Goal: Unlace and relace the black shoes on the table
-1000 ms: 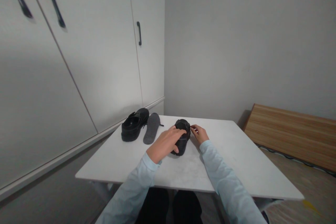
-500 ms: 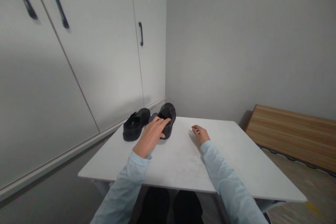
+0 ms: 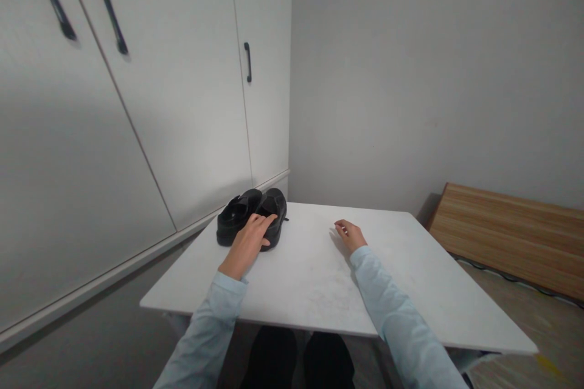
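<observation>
Two black shoes stand side by side at the far left of the white table (image 3: 314,279). My left hand (image 3: 250,242) is on the right-hand shoe (image 3: 274,202), its fingers over the shoe's opening and its thumb at the near side. The left-hand shoe (image 3: 230,219) is next to it, close to the cabinet, partly behind my left hand. My right hand (image 3: 350,234) rests near the table's middle, to the right of the shoes, with its fingers curled together and nothing visible in them.
A white cabinet (image 3: 182,91) with dark handles runs along the left side. The grey wall (image 3: 410,85) rises behind the table. A wooden board (image 3: 506,231) leans at the right, beyond the table edge. My knees are under the near edge.
My left hand and the right-hand shoe have moved left, so that the shoe now sits close beside the other one. The right hand has stayed in place.
</observation>
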A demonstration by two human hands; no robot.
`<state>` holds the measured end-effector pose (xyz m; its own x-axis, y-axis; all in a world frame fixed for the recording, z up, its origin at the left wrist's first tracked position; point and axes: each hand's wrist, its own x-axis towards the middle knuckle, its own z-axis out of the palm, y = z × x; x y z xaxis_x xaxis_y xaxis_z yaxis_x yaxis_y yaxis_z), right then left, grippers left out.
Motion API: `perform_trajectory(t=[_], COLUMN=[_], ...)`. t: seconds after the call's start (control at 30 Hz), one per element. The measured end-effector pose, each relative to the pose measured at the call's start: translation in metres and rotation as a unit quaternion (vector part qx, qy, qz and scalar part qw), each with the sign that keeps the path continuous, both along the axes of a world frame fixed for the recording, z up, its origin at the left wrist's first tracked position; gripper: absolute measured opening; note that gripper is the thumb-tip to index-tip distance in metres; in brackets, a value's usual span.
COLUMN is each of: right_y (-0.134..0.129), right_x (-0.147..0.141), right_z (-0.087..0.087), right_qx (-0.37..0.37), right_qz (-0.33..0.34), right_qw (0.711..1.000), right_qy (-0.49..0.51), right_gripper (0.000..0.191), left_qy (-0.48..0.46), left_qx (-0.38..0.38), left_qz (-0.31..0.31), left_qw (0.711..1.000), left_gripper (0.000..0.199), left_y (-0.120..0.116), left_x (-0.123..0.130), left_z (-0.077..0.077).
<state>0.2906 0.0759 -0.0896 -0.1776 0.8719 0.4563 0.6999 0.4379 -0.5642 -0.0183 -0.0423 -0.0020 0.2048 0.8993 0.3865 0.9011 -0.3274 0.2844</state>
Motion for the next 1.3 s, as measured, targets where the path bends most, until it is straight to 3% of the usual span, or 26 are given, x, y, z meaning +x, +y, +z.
perform_trajectory(t=[0.27,0.43,0.57,0.63,0.77,0.87,1.0,1.13,1.3], right_y=[0.000,-0.001,0.000,0.000,-0.002,-0.003,-0.005,-0.007,-0.012], right_x=[-0.001,0.000,0.000,0.000,-0.001,-0.002,-0.003,-0.005,-0.009], right_z=[-0.002,-0.003,-0.004,-0.003,-0.003,-0.003,-0.002,0.002,0.008], right_qx=[-0.008,-0.012,-0.011,-0.014,-0.020,-0.020,-0.025,-0.033,-0.054], right_qz=[-0.004,0.002,0.003,0.002,0.003,0.007,0.010,0.013,0.049], right_qw=[1.000,1.000,0.999,0.999,0.998,0.998,0.997,0.997,0.990], right_qy=[-0.003,-0.015,-0.030,-0.038,-0.054,-0.064,-0.070,-0.071,-0.121], right_gripper=[0.024,0.023,0.022,0.021,0.023,0.024,0.023,0.023,0.021], left_qy=[0.043,0.097,0.139,0.132,0.108,0.095,0.101,0.072,0.051], left_qx=[-0.015,-0.026,0.016,0.049,0.072,0.061,0.035,0.011,-0.007], left_qz=[0.028,0.043,0.090,0.063,-0.056,-0.127,-0.153,-0.191,-0.213], left_qw=[0.999,0.994,0.986,0.988,0.990,0.985,0.982,0.979,0.976], left_gripper=[0.062,0.062,0.043,0.037,0.029,0.026,0.024,0.028,0.031], left_y=[0.003,0.006,0.007,0.007,0.010,0.016,0.025,0.032,0.037], left_x=[-0.011,-0.011,0.007,0.022,0.055,0.079,0.101,0.104,0.100], left_z=[-0.018,-0.013,-0.001,0.005,0.010,-0.001,-0.029,-0.053,-0.069])
